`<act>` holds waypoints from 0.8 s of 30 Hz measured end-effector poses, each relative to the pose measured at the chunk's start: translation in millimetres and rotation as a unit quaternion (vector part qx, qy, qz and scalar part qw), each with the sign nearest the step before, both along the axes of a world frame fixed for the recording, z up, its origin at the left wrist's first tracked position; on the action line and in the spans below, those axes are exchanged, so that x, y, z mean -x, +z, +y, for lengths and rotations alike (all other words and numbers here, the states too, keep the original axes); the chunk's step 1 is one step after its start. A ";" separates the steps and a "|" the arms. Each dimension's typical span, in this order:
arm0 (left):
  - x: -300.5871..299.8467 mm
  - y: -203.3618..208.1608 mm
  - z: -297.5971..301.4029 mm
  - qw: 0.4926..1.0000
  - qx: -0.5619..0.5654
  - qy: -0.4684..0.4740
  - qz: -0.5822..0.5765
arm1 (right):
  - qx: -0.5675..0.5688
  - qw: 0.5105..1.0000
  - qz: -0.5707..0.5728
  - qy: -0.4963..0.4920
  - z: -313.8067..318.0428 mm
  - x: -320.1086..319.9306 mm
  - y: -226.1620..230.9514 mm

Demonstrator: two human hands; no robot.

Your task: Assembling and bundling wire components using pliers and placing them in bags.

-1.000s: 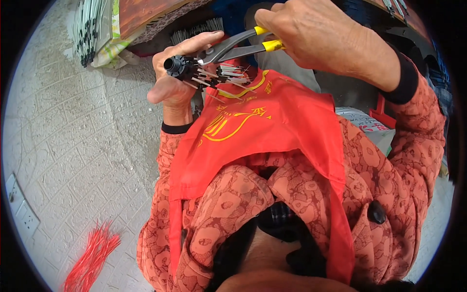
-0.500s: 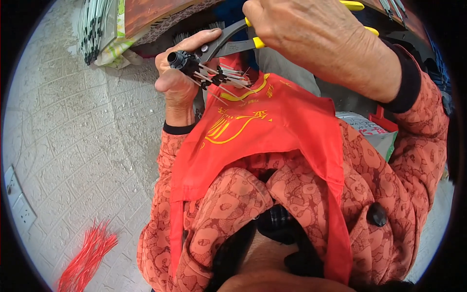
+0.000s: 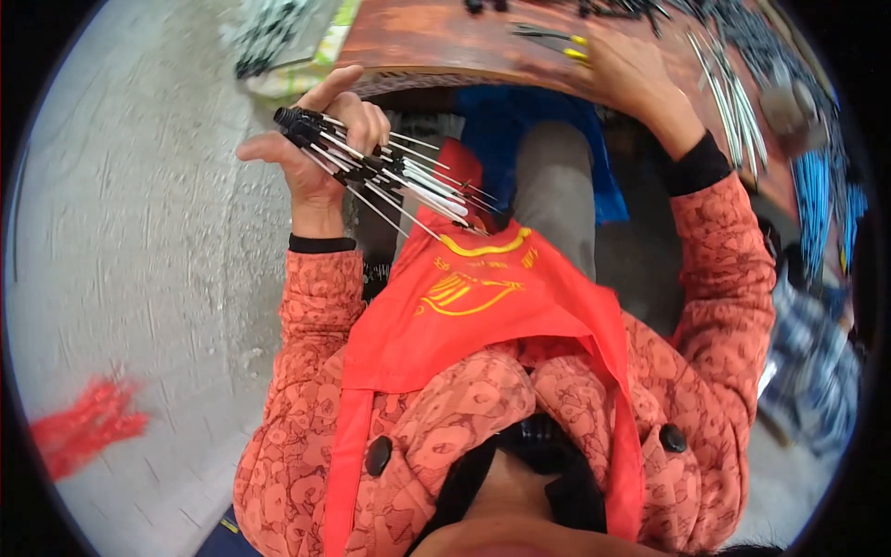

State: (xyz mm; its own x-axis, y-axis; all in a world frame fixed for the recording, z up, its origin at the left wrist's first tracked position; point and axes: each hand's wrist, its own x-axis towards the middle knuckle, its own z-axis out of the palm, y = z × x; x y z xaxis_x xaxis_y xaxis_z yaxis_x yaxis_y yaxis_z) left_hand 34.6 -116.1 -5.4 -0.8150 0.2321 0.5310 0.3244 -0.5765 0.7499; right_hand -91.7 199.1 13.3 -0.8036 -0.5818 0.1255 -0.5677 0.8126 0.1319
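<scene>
My left hand (image 3: pixel 320 153) grips a wire bundle (image 3: pixel 408 178) of thin white and grey strands, gathered at a black ribbed fitting near the thumb. The strands slant down to the right, their loose ends over my lap. Thumb and index finger stretch outward while the other fingers curl about the bundle. On the wooden table my right hand (image 3: pixel 631 70) is closed around the yellow handles of a pair of pliers (image 3: pixel 549 35). The dark jaws point left and lie along the tabletop, apart from the bundle.
Pale wires (image 3: pixel 729 102) lie on the wooden table (image 3: pixel 418 42) at the right, with blue wires (image 3: pixel 812 213) at its edge. Another pale bundle (image 3: pixel 274 37) sits far left. Red strands (image 3: pixel 88 427) lie on the floor. A red apron (image 3: pixel 501 297) covers my front.
The pliers have come away from the black fitting, carried by my right hand to the tabletop at the right. My left hand still holds the bundle, now with the thumb and index finger spread.
</scene>
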 end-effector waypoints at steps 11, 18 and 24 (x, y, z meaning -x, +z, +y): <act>-3.1 6.6 -27.9 0.980 -0.050 -0.145 0.129 | 0.038 0.991 0.124 0.026 46.4 25.1 -33.1; 13.8 1.6 -30.7 0.971 -0.060 -0.174 0.153 | 0.012 0.988 0.154 -0.012 41.2 21.4 -25.3; 19.9 -4.9 -32.5 0.971 -0.093 -0.163 0.149 | 0.101 0.969 0.217 0.056 23.1 -9.6 -4.8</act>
